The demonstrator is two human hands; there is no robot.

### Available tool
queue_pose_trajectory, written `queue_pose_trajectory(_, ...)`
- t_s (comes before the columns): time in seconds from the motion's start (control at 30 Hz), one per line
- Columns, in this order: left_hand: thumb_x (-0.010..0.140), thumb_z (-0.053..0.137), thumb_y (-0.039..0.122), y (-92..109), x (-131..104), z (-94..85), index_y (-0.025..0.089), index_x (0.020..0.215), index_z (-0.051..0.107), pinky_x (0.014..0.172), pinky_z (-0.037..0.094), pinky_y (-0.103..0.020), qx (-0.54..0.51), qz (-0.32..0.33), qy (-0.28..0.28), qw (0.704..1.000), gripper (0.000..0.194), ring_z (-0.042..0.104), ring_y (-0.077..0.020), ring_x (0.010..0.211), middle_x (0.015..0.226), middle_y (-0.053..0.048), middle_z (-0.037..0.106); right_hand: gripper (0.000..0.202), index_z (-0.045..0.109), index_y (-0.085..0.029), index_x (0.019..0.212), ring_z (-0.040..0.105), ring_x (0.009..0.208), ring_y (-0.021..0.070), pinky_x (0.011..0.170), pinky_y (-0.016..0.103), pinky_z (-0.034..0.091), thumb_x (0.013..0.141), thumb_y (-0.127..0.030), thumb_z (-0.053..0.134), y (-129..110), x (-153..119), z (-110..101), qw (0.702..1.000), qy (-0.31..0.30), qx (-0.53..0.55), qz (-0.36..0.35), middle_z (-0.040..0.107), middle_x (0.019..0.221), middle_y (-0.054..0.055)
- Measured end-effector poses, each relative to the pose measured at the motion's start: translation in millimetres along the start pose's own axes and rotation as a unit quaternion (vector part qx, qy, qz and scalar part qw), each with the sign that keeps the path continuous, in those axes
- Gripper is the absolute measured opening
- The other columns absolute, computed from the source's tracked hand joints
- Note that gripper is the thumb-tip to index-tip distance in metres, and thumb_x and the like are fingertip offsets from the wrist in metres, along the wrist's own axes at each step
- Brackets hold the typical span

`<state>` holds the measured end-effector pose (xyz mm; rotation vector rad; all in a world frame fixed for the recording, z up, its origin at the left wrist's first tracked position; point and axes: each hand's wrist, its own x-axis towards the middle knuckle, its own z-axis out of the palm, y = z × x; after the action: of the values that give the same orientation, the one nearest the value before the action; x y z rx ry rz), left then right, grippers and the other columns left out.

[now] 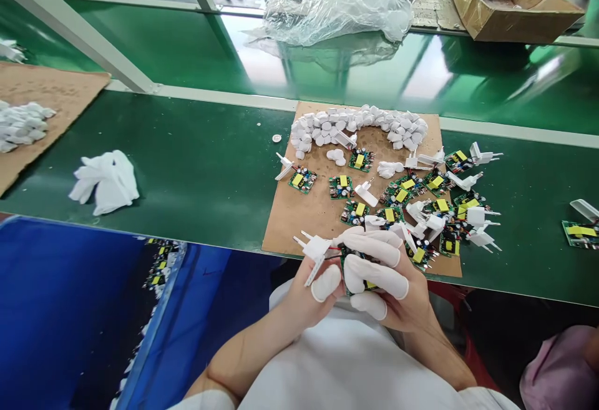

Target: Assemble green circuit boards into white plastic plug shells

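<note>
Your left hand point(309, 294) and right hand point(409, 285) are closing on one board point(370, 285) between them, fingers bent. Your right fingers are lying over it, so you seem to be steadying it. The plug point(317, 248) is poking out over your left hand on thin wires, so any move is needing a soft hold. Past your grip, more boards point(340, 186) are sitting on the card point(299, 216). Behind them, white bits point(322, 128) are making a curved pile. Farther off, a bag point(337, 17) is lying.
</note>
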<state>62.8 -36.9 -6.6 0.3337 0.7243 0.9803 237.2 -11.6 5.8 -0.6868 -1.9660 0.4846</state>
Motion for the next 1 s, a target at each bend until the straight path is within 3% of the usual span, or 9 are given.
queue_pose_trajectory(0.1,0.066,0.098,0.045,3.3,3.3,5.1,0.025,0.096,0.077,0.089,0.059,-0.041,0.016,0.024,-0.013,0.999,0.042,0.076,-0.03,0.098,0.088,-0.005,0.078,0.048,0.054,-0.022,0.152,0.069,0.119,0.0327,0.095,0.052,0.061,0.106,-0.035,0.058,-2.0,0.0,-0.4,1.0,0.004,0.005,0.004,0.073,0.131,0.019)
queue_pose_trajectory(0.3,0.057,0.103,0.037,3.2,4.2,1.8,0.021,0.09,0.073,0.087,0.061,-0.043,0.03,-0.005,-0.006,1.0,0.048,0.075,-0.0265,0.09,0.095,-0.006,0.079,0.035,0.063,-0.027,0.138,0.07,0.116,0.0317,0.093,0.054,0.061,0.104,-0.023,0.056,-11.0,1.2,2.5,0.992,0.031,0.092,0.079,0.072,0.128,0.015)
queue_pose_trajectory(0.47,0.06,0.101,0.045,2.9,2.5,6.0,0.021,0.091,0.075,0.075,0.058,-0.035,0.01,-0.02,0.017,1.0,0.047,0.072,-0.0218,0.077,0.084,-0.005,0.077,0.055,0.045,-0.026,0.16,0.068,0.12,0.0314,0.095,0.052,0.061,0.107,-0.033,0.055,-3.6,-5.3,2.4,0.998,0.016,0.045,0.028,0.07,0.134,0.016)
queue_pose_trajectory(0.57,0.06,0.1,0.05,4.3,4.9,9.3,0.021,0.095,0.077,0.071,0.057,-0.033,0.02,-0.022,-0.007,1.0,0.051,0.071,-0.0203,0.072,0.079,-0.004,0.076,0.052,0.049,-0.028,0.159,0.068,0.119,0.033,0.092,0.053,0.063,0.108,-0.037,0.053,-0.9,-9.1,0.2,1.0,-0.007,-0.016,0.001,0.07,0.138,0.017)
queue_pose_trajectory(0.7,0.055,0.101,0.057,5.1,8.0,9.2,0.021,0.092,0.077,0.07,0.057,-0.032,0.021,0.0,-0.01,1.0,0.056,0.071,-0.0204,0.071,0.075,-0.003,0.074,0.048,0.052,-0.026,0.156,0.071,0.119,0.0338,0.087,0.054,0.066,0.108,-0.035,0.052,-0.7,-8.8,2.3,0.997,0.011,-0.075,-0.02,0.074,0.131,0.018)
queue_pose_trajectory(0.87,0.057,0.101,0.049,5.6,7.4,8.7,0.022,0.087,0.076,0.066,0.054,-0.03,0.017,-0.007,0.056,0.998,0.047,0.065,-0.0175,0.065,0.068,0.001,0.068,0.059,0.04,-0.022,0.163,0.076,0.108,0.0317,0.082,0.05,0.068,0.109,-0.041,0.052,4.6,-4.4,8.4,0.997,0.03,-0.063,-0.023,0.079,0.117,0.016)
queue_pose_trajectory(1.0,0.059,0.101,0.046,6.8,10.0,14.3,0.02,0.081,0.073,0.067,0.052,-0.03,0.017,-0.006,0.07,0.997,0.044,0.062,-0.0163,0.064,0.069,0.001,0.068,0.058,0.042,-0.019,0.162,0.072,0.116,0.0325,0.088,0.049,0.066,0.11,-0.044,0.048,8.8,-6.2,6.1,0.996,0.01,-0.085,-0.018,0.076,0.127,0.02)
